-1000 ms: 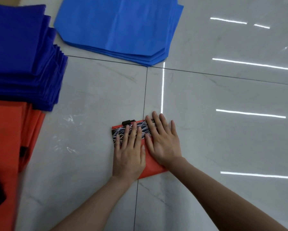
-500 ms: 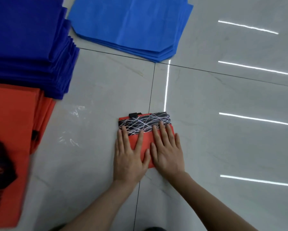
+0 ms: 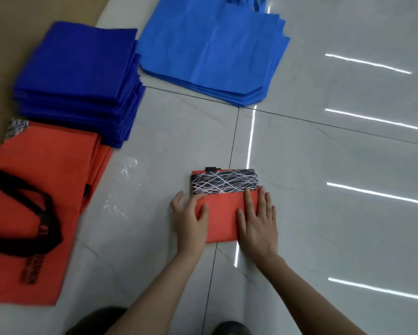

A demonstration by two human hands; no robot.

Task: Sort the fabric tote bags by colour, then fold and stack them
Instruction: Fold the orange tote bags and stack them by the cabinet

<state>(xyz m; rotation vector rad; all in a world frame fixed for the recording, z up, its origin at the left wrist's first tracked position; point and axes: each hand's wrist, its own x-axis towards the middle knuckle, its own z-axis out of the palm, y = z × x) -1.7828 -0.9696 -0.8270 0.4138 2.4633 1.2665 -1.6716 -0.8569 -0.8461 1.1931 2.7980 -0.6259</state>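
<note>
Left hand: at the left edge of the folded orange bag, thumb laid on top of the fabric, fingers bent beside the edge; tucked under it or not, not to be told.

Right hand: flat, fingers straight, pressing down on the bag's right edge, outer fingers lapping onto the floor.

Against half a second ago: then side by side on the middle of the bag; now parted to its two sides, with the orange middle bared between them.

Bag: folded to a small rectangle, flat on the tile, astride a grout line. Black-and-white patterned band along the far edge, small black tab jutting beyond it.

Left of the bag, past a strip of tile: pile of flat orange bags, black handles sprawled on top. Close against that pile's far side: stack of folded dark blue bags. Just beside the stack, further off: pile of flat lighter blue bags, near edge well apart from the folded bag.

Right of the bag: broad pale tile, streaked with reflected strip lights.
</note>
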